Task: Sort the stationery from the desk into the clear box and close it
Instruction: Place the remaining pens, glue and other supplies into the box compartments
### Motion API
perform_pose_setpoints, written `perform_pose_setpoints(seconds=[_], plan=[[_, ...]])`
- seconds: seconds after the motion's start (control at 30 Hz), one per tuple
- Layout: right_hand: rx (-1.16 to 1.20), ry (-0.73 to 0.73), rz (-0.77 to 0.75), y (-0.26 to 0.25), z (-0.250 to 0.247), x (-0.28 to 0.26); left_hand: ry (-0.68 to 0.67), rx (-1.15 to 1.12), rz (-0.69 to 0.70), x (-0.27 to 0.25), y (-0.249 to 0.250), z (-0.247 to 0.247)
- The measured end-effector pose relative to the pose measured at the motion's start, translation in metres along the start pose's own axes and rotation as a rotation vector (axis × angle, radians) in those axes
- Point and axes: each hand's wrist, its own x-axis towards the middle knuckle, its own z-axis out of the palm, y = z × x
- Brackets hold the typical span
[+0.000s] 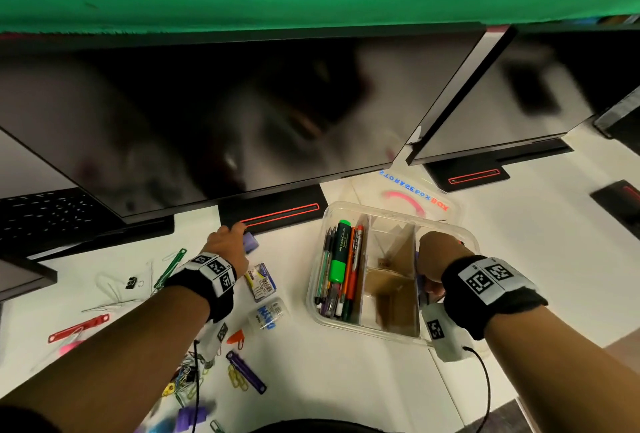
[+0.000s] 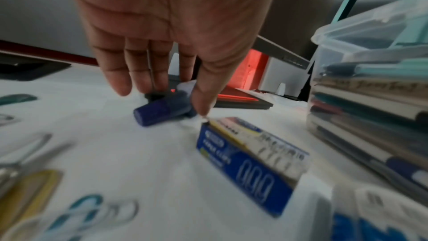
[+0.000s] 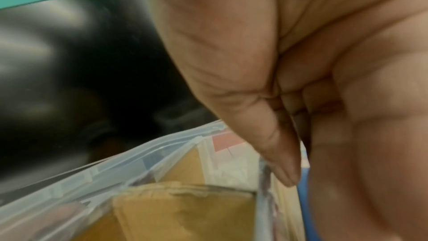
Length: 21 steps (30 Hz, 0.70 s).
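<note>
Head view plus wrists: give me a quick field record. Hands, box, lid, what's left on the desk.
left hand: fingers reaching down onto a small purple item near the monitor base; grip not yet closed
right hand: inside right compartment of the clear box, fingers curled; anything held is hidden
box contents: pens and green highlighter in left compartment; middle shows cardboard
lid: off, behind the box
desk: paper clip box, correction fluid bottle, loose clips

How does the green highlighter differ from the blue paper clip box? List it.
The green highlighter lies inside the clear box, in its left compartment among pens; the paper clip box lies outside on the desk. The green highlighter is a long green barrel; the paper clip box is a flat blue-and-yellow rectangle. Both carry printed labels.
</note>
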Motion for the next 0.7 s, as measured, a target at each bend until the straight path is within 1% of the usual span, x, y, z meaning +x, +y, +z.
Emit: perform_pose_setpoints(seconds=[0.17, 0.27, 0.33, 0.47, 0.53, 0.6, 0.7], plan=[[-0.142, 0.052, -0.063, 0.0, 0.002, -0.005, -0.019, -0.03, 0.14, 0.006, -0.007, 0.013], [-0.177, 0.109, -0.083, 0.001, 0.003, -0.009, 0.0, -0.027, 0.139, 0.007, -0.006, 0.014], [-0.179, 0.126, -0.101, 0.001, 0.002, -0.011, -0.005, 0.017, 0.14, 0.006, -0.008, 0.012], [-0.194, 0.135, -0.119, -0.001, 0.003, -0.013, 0.024, 0.09, 0.152, 0.002, -0.017, 0.011], [-0.251, 0.12, -0.116, -0.002, 0.005, -0.012, 0.043, 0.105, 0.193, -0.001, -0.017, 0.013], [-0.275, 0.11, -0.112, -0.003, 0.007, -0.011, 0.031, 0.124, 0.196, -0.003, -0.013, 0.015], [-0.271, 0.113, -0.12, -0.001, 0.008, -0.01, -0.011, 0.155, 0.153, -0.007, -0.016, 0.019]])
